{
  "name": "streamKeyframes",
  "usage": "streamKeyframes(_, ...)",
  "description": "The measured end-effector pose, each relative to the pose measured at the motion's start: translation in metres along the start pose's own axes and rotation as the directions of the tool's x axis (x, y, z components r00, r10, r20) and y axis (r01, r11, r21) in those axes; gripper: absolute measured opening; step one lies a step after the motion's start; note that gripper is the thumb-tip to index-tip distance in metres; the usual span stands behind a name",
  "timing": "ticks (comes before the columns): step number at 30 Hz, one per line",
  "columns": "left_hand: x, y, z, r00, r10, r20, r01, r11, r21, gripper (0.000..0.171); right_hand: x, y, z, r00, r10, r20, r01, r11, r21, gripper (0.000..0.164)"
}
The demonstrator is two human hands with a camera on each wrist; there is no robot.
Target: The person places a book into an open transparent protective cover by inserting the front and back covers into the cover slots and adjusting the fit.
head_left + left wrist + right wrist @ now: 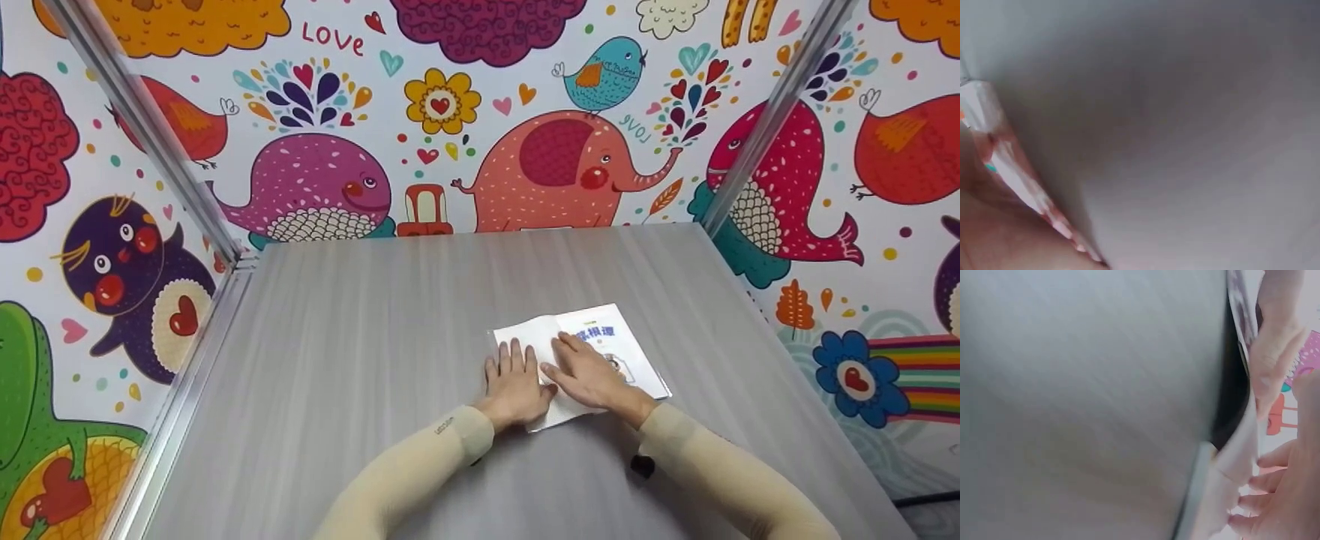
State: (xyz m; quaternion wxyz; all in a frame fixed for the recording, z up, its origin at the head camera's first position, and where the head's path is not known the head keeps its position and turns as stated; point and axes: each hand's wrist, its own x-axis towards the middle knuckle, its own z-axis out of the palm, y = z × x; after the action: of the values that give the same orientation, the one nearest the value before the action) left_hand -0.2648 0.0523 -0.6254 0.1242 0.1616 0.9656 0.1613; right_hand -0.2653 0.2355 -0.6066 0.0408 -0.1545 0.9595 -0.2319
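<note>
A white booklet [636, 341] with blue printed characters and a small picture on its cover lies on the table at centre right in the head view. A plain white part [531, 328] extends to its left, past a crease. My left hand [516, 386] rests flat on that plain part, its fingers spread and pointing away. My right hand [591, 375] lies across the crease with straight fingers, partly covering the cover print. The two thumbs are close together. In the left wrist view, the edge of the white paper [1013, 171] shows beside my left hand [1010, 239].
The grey wood-grain table [360, 337] surrounds the booklet. Metal frame posts [142, 120] stand at the back corners, with a rail along the left side. Behind rises a wall covering [442, 161] printed with colourful cartoon animals.
</note>
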Motion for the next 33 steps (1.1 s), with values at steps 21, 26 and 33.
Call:
streamKeyframes(21,0.007,0.015,-0.04,0.955,0.161,-0.247,-0.146,0.986,0.077,0.021,-0.008,0.034,-0.051,0.987,0.112,-0.116,-0.121,0.991,-0.066,0.058)
streamKeyframes(26,0.009,0.022,-0.038,0.951,0.183,-0.249,-0.162,0.981,0.103,0.022,-0.011,0.045,-0.06,0.98,0.167,-0.106,-0.177,0.979,-0.101,0.06)
streamKeyframes(33,0.01,0.03,-0.036,0.942,0.213,-0.259,-0.182,0.973,0.14,0.022,-0.015,0.057,-0.067,0.955,0.287,-0.072,-0.292,0.953,-0.078,0.069)
